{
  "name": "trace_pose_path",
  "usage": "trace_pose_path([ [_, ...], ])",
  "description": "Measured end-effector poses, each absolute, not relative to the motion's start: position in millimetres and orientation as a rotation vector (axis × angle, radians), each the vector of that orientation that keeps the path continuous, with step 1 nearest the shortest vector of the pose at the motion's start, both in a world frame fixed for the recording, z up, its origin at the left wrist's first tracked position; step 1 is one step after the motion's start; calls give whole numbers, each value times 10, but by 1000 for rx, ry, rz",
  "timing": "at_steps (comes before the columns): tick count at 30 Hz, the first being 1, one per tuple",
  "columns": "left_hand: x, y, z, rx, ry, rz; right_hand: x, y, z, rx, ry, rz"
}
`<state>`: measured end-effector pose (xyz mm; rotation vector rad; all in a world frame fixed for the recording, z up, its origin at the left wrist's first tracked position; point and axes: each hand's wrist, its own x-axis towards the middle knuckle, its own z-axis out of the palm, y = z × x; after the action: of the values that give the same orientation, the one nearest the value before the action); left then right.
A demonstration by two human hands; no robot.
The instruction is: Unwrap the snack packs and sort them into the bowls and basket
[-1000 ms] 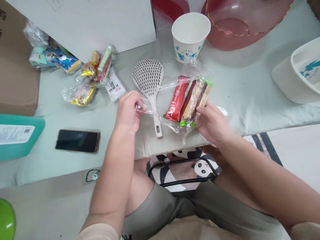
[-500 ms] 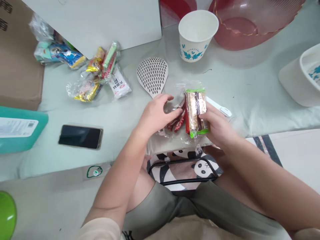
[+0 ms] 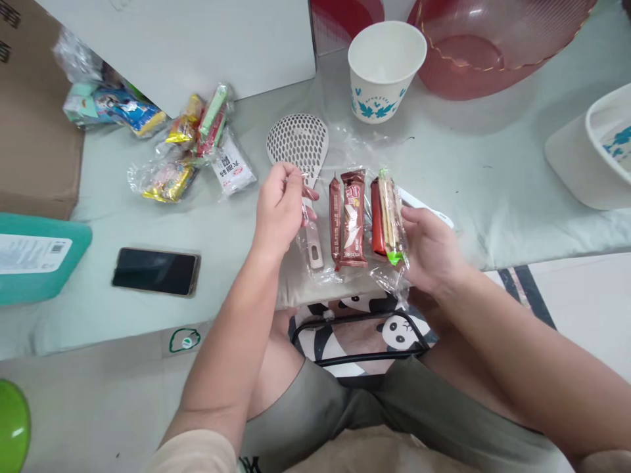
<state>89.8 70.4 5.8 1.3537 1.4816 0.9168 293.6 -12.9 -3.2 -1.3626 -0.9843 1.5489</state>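
Observation:
A clear plastic bag (image 3: 352, 148) lies over the front of the table with wrapped snacks in it. My left hand (image 3: 282, 207) is closed in a pinch on the bag's left side, above the handle of a grey slotted skimmer (image 3: 300, 141). Two brown wafer packets (image 3: 353, 220) lie side by side in the bag's middle. My right hand (image 3: 431, 246) holds the bag's right side against a green-ended cracker packet (image 3: 392, 217), turned on its edge beside a red-brown packet (image 3: 377, 217). The right fingertips are hidden. Behind that packet shows a white handle (image 3: 426, 209).
A paper cup (image 3: 387, 72) stands at the back near a red translucent bowl (image 3: 493, 52). A white container (image 3: 594, 151) is at right. Several wrapped snacks (image 3: 170, 177), a phone (image 3: 156, 271) and a teal package (image 3: 44, 256) lie at left, by a white box (image 3: 197, 46).
My left hand has moved left and pinched the bag, spreading it. The brown packets now lie apart and flat. The cracker packet has tipped onto its edge in my right hand.

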Motion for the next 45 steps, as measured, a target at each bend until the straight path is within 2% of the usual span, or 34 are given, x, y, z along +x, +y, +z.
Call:
trace_pose_path([
  [4,913,697,155,1198,1471,945,2881,-126,4,-1316,-699,1797],
  [11,948,659,419,949,1436,989,2885,-164,-47,-1357,-804,1691],
  [20,997,555,651,815,1315,1152,2934,-249,-30,-1475,-1236,1205],
  [24,1009,517,718,845,1267,1143,2932,-224,-31,-1418,-1395,1125],
  [30,982,495,759,884,1233,1068,2874,-129,23,-1756,-1602,844],
  [41,574,449,764,962,1309,913,2546,147,-27,-1913,-1756,656],
  [45,417,454,749,971,1304,962,2502,209,-32,-1954,-1865,589],
])
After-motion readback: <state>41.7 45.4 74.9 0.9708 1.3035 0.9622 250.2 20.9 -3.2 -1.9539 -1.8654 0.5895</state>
